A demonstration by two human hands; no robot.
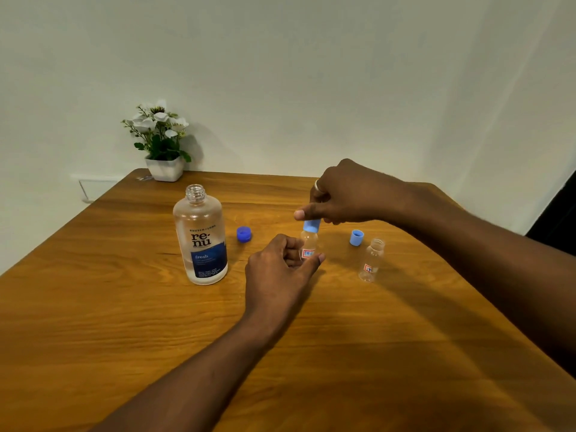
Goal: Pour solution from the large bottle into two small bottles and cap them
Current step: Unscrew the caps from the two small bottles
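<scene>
**Cap on first small bottle, both hands engaged**

The left hand gripped the first small bottle low on its body, fingers and thumb curled round it at the label. The bottle stood upright near the middle of the table. The right hand came from directly above it and pinched the light blue cap on its neck between thumb and fingertips. Whether the cap was fully seated could not be told.

The second small bottle stood uncapped to the right, apart from both hands, its own light blue cap just beside it on the table. The large bottle stood open left of the left hand, untouched, with the dark blue cap lying between it and the held bottle. A potted plant sat at the far corner.
</scene>
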